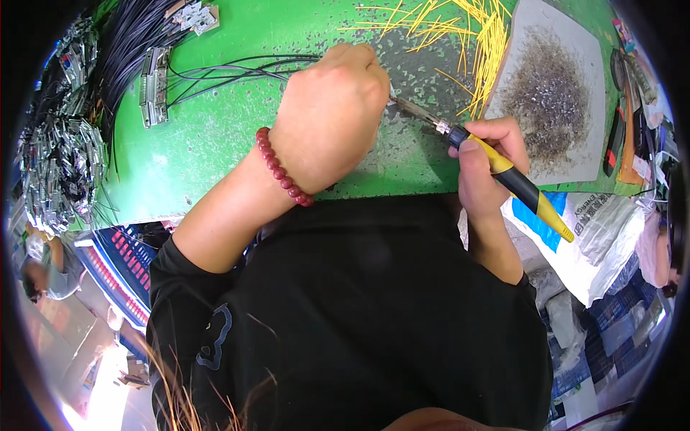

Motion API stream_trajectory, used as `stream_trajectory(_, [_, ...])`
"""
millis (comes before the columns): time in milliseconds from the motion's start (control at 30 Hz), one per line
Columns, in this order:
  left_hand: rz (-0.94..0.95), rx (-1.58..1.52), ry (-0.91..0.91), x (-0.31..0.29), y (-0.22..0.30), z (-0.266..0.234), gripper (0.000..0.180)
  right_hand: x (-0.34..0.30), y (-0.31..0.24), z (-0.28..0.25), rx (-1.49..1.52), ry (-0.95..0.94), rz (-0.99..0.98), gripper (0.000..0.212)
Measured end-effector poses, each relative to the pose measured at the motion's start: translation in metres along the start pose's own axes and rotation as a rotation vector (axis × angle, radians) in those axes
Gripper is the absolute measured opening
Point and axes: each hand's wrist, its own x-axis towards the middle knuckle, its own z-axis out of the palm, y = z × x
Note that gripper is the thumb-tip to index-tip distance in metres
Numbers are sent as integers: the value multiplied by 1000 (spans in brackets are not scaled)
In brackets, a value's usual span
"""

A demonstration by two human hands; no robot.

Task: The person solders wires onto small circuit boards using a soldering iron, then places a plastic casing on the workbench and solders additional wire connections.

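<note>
My right hand (489, 161) grips a yellow and black soldering iron (519, 185) like a pen. Its metal tip points left, close to the fingertip side of my left hand (334, 118). That left hand is closed, back of the hand up, with a red bead bracelet (277, 169) on the wrist. Thin black cables (237, 70) run from the left to its far edge and pass out of sight there. A small shiny bit shows where the iron's tip meets the hand; whatever the fingers pinch is hidden. At the other end of these cables lie silvery metal connectors (154, 87).
Yellow wires (492, 50) are strewn over the worn green table (208, 144). A pale board (517, 50) with dark residue lies at right. Black cables (133, 43) and a heap of metal parts (65, 172) crowd the left. A white bag (600, 251) hangs below the right edge.
</note>
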Motion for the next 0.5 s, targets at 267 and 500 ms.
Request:
stream_trajectory(267, [-3, -13, 13, -1, -2, 5, 8, 0, 10, -3, 30, 56, -141, 19])
stream_trajectory(500, [-5, -4, 28, 6, -4, -3, 10, 7, 2, 4, 147, 79, -143, 23])
